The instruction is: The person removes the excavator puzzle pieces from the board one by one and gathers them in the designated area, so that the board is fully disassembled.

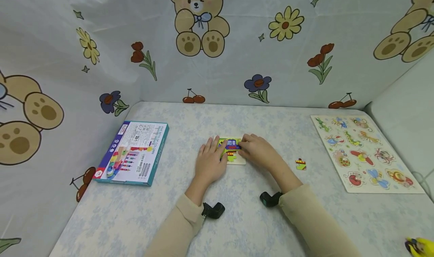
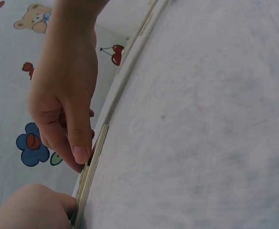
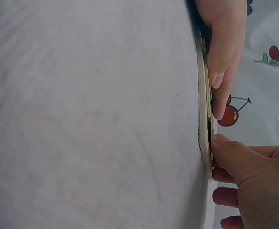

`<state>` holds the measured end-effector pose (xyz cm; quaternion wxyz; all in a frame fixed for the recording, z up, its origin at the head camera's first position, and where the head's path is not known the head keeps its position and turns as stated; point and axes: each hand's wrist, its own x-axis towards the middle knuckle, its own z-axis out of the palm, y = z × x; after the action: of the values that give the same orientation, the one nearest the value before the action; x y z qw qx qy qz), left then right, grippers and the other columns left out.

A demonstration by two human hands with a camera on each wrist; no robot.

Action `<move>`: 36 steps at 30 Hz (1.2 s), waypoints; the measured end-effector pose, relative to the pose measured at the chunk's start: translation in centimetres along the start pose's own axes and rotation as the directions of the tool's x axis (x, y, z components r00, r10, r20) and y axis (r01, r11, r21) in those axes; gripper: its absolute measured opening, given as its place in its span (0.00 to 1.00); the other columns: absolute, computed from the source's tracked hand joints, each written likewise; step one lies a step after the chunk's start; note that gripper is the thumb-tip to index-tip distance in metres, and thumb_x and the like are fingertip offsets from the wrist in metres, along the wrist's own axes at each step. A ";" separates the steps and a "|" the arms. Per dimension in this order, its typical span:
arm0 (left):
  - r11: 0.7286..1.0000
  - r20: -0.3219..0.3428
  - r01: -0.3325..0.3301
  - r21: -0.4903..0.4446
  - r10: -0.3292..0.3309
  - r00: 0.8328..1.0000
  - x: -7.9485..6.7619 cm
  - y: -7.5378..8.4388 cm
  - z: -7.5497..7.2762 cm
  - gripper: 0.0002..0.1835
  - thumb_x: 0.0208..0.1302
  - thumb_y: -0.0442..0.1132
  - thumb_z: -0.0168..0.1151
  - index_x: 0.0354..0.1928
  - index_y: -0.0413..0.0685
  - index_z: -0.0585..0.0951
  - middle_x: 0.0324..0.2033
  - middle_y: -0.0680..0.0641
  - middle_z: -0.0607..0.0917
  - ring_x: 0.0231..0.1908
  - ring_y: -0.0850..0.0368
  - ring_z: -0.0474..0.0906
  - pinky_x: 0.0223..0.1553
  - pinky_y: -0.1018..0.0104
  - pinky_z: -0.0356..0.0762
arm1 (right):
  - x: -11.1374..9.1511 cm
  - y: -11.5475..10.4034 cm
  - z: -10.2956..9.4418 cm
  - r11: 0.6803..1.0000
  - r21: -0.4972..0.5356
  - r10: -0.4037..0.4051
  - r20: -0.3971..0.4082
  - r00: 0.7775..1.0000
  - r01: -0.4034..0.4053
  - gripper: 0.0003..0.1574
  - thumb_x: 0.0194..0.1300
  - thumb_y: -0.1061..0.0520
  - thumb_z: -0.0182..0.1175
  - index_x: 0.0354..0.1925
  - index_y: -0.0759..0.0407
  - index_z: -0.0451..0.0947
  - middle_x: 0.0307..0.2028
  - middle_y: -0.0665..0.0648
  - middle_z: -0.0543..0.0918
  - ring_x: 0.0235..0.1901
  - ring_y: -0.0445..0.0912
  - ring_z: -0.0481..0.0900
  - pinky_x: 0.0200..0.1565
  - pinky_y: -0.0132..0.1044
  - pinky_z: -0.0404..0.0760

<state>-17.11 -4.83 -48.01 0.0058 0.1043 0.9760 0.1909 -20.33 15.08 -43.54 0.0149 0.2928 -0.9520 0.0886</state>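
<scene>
A small wooden jigsaw board (image 1: 241,161) with a blue vehicle picture lies on the table between the hands. My left hand (image 1: 211,161) rests on its left side, fingers extended over the picture. At the board's right side, my right hand (image 1: 260,150) pinches a puzzle piece between thumb and fingertips; the piece is mostly hidden by the fingers. In the left wrist view, the right thumb (image 2: 80,151) points down at the board's edge (image 2: 95,155). The right wrist view shows the left fingers (image 3: 220,98) against the board, just beyond the right hand (image 3: 259,176).
A loose puzzle piece (image 1: 300,164) lies right of the right hand. A flat boxed set (image 1: 135,151) sits at the left, and an insect picture board (image 1: 367,155) at the right. A yellow object (image 1: 420,247) is at the lower right corner. A patterned curtain (image 1: 237,68) hangs behind the table.
</scene>
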 end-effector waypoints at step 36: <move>1.000 -0.010 -0.003 -0.018 0.003 1.000 -0.2 0.1 -0.3 0.29 0.77 0.56 0.37 0.78 0.66 0.56 0.79 0.52 0.51 0.79 0.49 0.41 0.79 0.49 0.38 | -0.6 0.3 0.7 0.990 0.136 -0.023 -0.070 0.997 0.032 0.16 0.73 0.54 0.58 0.51 0.60 0.84 0.47 0.55 0.83 0.47 0.49 0.82 0.51 0.44 0.82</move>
<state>-16.91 -4.86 -47.67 0.0017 0.1048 0.9741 0.2004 -19.98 15.51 -44.28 0.0283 0.3030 -0.9384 0.1636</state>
